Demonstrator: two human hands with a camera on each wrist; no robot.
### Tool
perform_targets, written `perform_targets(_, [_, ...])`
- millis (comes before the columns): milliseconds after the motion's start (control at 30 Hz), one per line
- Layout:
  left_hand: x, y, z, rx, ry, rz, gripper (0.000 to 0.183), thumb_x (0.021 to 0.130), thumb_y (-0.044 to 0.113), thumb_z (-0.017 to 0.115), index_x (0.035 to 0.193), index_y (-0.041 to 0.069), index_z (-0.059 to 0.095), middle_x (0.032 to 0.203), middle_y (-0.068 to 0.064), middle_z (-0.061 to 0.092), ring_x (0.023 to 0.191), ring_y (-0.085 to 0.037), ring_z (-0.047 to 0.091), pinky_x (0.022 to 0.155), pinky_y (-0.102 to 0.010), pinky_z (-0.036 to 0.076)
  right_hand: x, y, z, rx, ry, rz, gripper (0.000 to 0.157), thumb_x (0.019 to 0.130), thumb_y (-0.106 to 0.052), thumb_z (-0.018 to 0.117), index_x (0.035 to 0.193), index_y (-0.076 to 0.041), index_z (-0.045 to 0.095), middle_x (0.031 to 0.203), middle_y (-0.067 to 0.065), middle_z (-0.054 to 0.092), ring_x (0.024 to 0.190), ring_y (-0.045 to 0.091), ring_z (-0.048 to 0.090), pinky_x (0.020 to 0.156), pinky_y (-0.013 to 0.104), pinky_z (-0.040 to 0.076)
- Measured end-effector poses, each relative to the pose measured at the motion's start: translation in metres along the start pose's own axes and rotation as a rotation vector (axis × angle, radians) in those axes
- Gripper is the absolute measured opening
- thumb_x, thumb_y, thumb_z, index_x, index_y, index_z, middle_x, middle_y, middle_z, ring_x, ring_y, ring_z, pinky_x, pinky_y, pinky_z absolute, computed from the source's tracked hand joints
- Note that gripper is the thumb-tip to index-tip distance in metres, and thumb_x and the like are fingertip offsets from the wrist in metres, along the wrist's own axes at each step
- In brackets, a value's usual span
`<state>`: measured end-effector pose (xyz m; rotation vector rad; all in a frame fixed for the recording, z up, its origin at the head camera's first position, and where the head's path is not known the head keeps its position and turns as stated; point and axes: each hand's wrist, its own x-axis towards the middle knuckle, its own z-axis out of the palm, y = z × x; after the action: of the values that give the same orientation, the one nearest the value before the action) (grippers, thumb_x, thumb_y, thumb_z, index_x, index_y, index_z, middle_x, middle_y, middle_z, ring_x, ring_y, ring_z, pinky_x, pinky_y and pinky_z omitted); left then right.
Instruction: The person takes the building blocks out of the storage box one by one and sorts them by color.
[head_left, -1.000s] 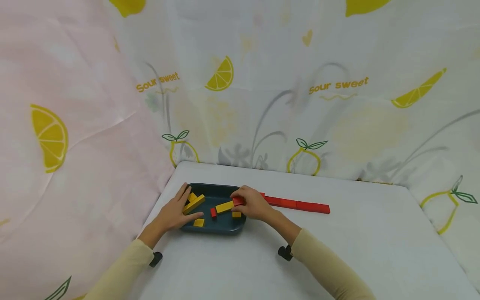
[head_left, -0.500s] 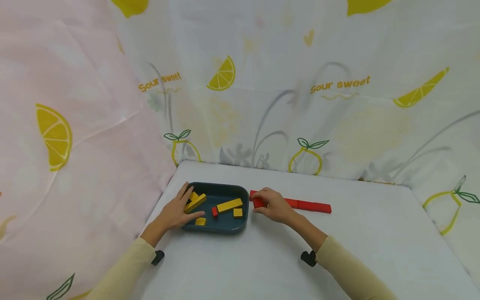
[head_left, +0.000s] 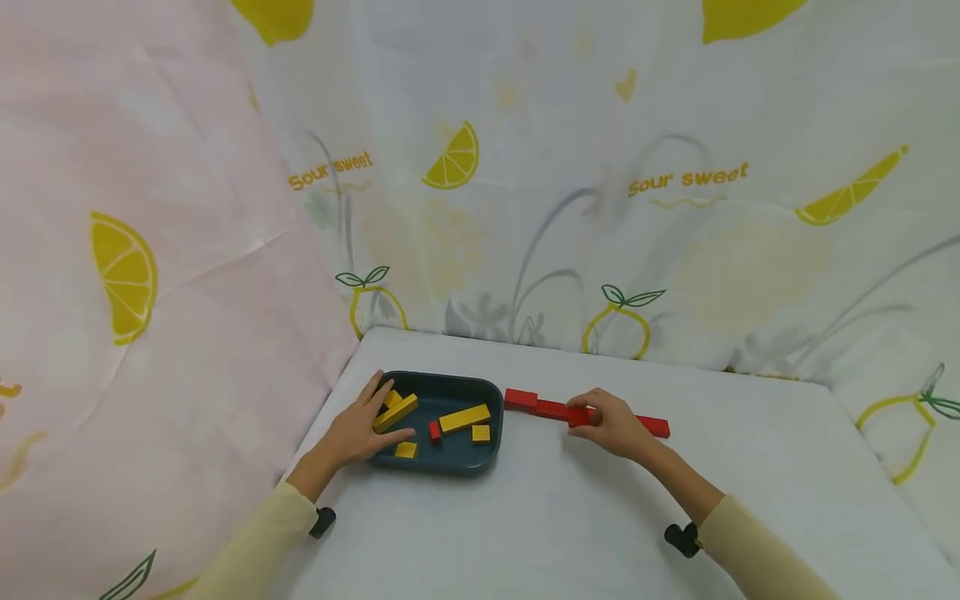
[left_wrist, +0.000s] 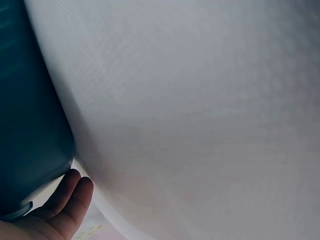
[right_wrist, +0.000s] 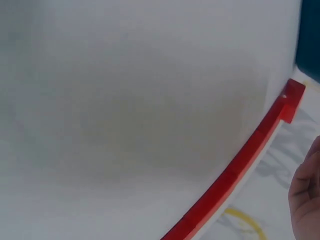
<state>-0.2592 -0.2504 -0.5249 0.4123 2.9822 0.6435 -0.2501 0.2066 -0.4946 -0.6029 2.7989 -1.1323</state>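
My right hand (head_left: 611, 425) pinches a red block (head_left: 578, 417) between thumb and fingers, just over the middle of a row of red blocks (head_left: 551, 410). Another red block (head_left: 521, 400) sits on top of the row's left end. My left hand (head_left: 360, 429) rests over the left end of a dark teal tray (head_left: 442, 396), fingers spread and thumb reaching across its near side. In the left wrist view, two fingertips (left_wrist: 86, 185) show beside the tray wall (left_wrist: 30, 110). The right wrist view shows the row (right_wrist: 235, 167) but hides the held block.
Inside the tray lie a long yellow block (head_left: 465, 418), a small red block (head_left: 435, 432) and several other yellow blocks, one a long piece (head_left: 396, 412) near my left fingers. A white table (head_left: 525, 517) carries everything. Behind it hangs a lemon-print cloth (head_left: 480, 233).
My right hand has carried the red block out of the tray and rightward along the row to its middle. My left hand has stayed on the tray.
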Motion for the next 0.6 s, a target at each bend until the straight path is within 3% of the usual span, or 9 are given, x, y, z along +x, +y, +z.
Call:
perform_targets(300, [0.0,-0.001,-0.001,-0.002,0.014,0.009,0.107,0.08,0.075,0.06,0.159,0.015,0.021,0.168,-0.009,0.005,0.136,-0.043,0.044,0.104,-0.065,0.039,-0.026,0.034,-0.03,-0.024,0.047,0.121,0.035,0.082,-0.015,0.08,0.114,-0.008,0.065,0.109,0.01,0.067,0.072,0.017,0.054,0.058,0.024,0.05])
perform_targets(600, [0.0,-0.003,0.002,-0.013,0.024,0.016,0.104,0.08,0.075,0.06,0.158,0.015,0.024,0.167,-0.011,0.008,0.135,-0.044,0.046,0.103,-0.065,0.04,-0.046,0.06,-0.055,-0.059,0.043,0.203,0.034,0.083,-0.016,0.079,0.113,-0.005,0.067,0.115,0.018,0.061,0.086,0.02,0.06,0.067,0.021,0.053])
